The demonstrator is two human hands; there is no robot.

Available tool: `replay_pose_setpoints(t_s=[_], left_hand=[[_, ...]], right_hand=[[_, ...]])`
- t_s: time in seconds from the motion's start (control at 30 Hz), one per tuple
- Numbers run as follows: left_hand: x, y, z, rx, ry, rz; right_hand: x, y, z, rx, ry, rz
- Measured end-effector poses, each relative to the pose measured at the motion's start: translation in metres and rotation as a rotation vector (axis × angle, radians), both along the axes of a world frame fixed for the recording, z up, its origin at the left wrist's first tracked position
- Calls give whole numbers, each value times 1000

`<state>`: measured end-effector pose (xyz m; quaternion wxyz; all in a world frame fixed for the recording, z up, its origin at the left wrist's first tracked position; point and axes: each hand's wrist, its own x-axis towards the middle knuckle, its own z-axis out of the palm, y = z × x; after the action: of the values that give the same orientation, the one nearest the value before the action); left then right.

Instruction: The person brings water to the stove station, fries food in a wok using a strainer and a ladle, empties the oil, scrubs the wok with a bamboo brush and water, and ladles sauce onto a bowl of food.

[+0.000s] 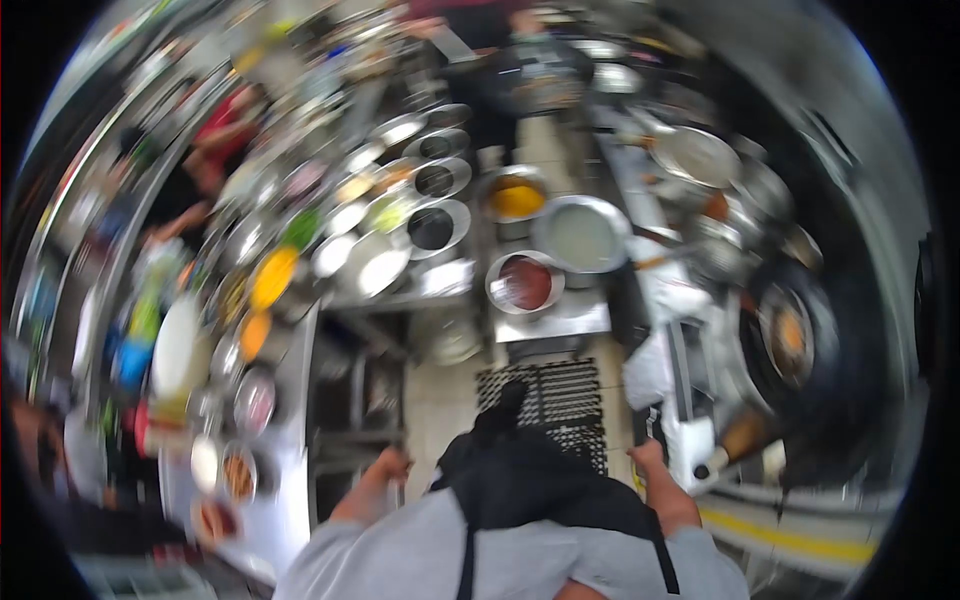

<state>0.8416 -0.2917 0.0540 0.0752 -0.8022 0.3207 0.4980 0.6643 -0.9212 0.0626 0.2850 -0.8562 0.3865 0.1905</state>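
Two bare hands, lowered in a kitchen aisle

The left hand (386,468) is near an open metal rack (352,440) beneath the steel desk (290,500). Its fingers look curled, but blur makes it impossible to tell whether they are together, apart or around something. The right hand (650,456) is just beside the stove-side desk (690,445); its fingers are too smeared to read as well.

Outward from the right hand, a wok (790,340) has its wooden handle (745,436) slanting back toward that hand. A crumpled white cloth or bag (648,370) lies ahead of it. Between and ahead of both hands, a black perforated mat (540,388) covers part of the floor. Farther on, pots with red (525,284), pale (582,238) and yellow contents (516,198) stand together. A person in red (225,130) is at the left; another in dark clothing (490,95) stands up the aisle.
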Motion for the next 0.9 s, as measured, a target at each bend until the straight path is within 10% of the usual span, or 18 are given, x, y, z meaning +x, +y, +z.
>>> replay_pose_setpoints(t_s=[0.03,0.07,0.17,0.27,0.4,0.9], left_hand=[[-3,20,-48,61,53,270],[3,17,-43,-44,-16,-154],[35,-6,-17,-334,150,-189],[14,-24,0,-169,158,720],[34,-52,-1,-97,305,1192],[48,-108,51,-162,216,1185]], right_hand=[[-6,-1,-12,-68,11,-19],[-8,1,-12,-106,70,-41],[-26,3,-2,-124,40,-94],[-43,6,0,-29,36,-111],[-92,6,-74,-57,162,-17],[-162,46,-98,61,157,-83]])
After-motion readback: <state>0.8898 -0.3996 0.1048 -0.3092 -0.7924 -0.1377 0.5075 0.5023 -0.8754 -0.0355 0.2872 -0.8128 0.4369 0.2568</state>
